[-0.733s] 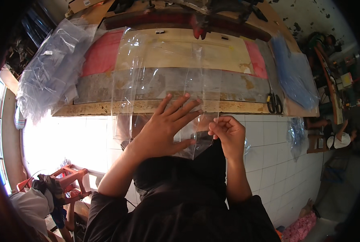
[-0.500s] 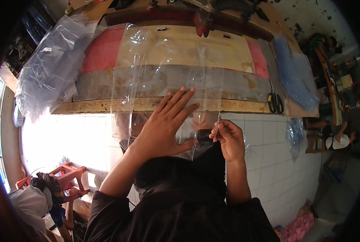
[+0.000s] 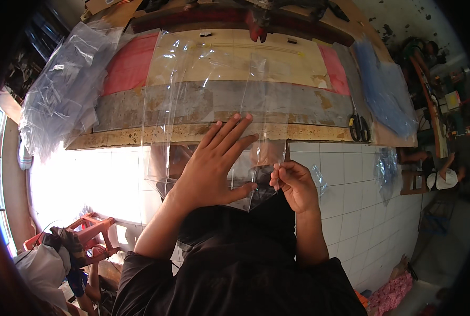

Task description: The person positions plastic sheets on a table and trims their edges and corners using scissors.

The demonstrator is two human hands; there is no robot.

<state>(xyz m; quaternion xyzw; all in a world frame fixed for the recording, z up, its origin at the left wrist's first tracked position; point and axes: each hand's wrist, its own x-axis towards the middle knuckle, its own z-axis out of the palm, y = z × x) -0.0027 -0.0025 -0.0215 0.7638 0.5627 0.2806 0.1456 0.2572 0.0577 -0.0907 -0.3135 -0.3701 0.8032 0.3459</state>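
Note:
A clear plastic sheet (image 3: 158,113) lies over the near part of the workbench, and its near end hangs past the front edge above my lap. Flat on top of it rests my left hand (image 3: 216,160), fingers stretched out and spread, the tips close to the bench's wooden edge. At the sheet's right border my right hand (image 3: 294,184) pinches the plastic edge between thumb and fingers. Folds and glare run lengthwise through the sheet. Exactly where its layers begin and end is hard to make out.
Piled clear plastic (image 3: 64,89) covers the bench's left end; bluish sheets (image 3: 385,95) lie at the right. Black-and-yellow scissors (image 3: 358,128) sit by the front edge. A red metal bar (image 3: 193,21) spans the back. A red stool (image 3: 95,234) stands lower left, near another person.
My right hand has shifted slightly left and down along the sheet's edge, still pinching. My left hand keeps its place on the plastic. The whole view has tilted a little.

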